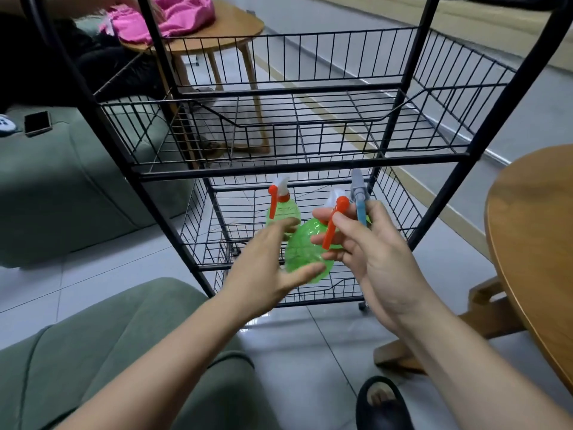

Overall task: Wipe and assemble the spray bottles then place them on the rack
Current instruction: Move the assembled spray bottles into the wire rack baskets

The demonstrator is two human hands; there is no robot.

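My right hand (373,246) grips a green spray bottle (302,252) by its neck, fingers curled around the white head and orange trigger (333,223); the bottle hangs tilted in front of the lower shelf of the black wire rack (297,167). My left hand (269,262) is spread open beside the bottle's body, fingertips at or near its surface. On the lower shelf stands a second green bottle with an orange trigger (280,206). A grey and blue sprayer head (359,197) shows behind my right hand; its bottle is hidden.
The rack's middle basket (279,135) holds nothing. A round wooden table (533,243) stands at the right, a green sofa (77,193) at the left with a phone (37,123) on it. A pink cloth (167,13) lies on a far wooden table. My sandalled foot (383,405) is below.
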